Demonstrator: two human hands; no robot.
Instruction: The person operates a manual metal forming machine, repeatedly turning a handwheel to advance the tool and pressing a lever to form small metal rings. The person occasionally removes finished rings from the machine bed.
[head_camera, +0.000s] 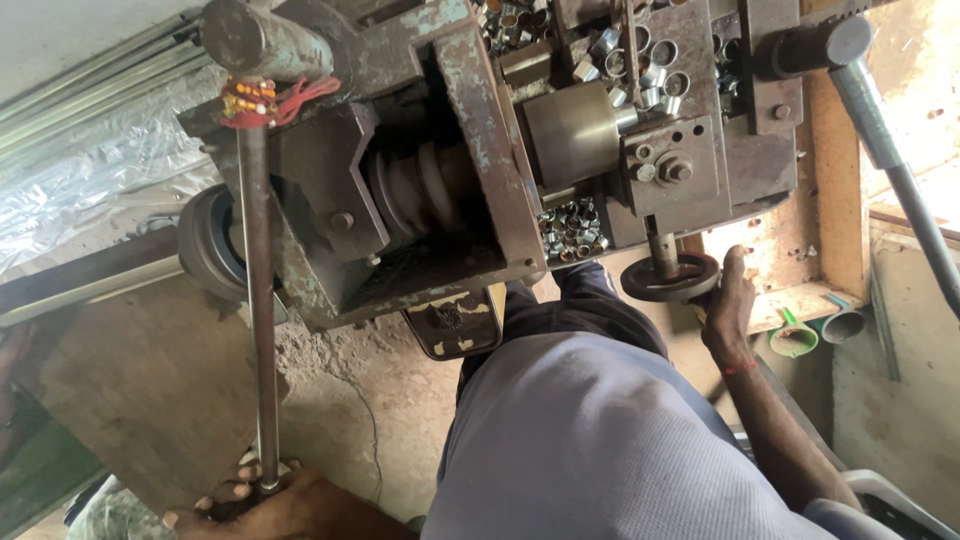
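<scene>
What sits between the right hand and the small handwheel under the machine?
Nothing visible: the right hand already rests against the handwheel, fingers on its rim. The left hand likewise grips the long lever directly.

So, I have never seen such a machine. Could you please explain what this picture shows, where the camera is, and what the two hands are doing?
The camera sits on the person's head and looks down, so you see their own body and grey clothing at the bottom. In front stands an old, worn metal machine with a thick screw-like shaft inside. Its top holds many small metal rings. The left hand, at the bottom edge, grips the lower end of a long metal lever, which has red thread tied near its top. The right hand touches a small round handwheel under the machine. A second long handle stands at the right, untouched.
</scene>
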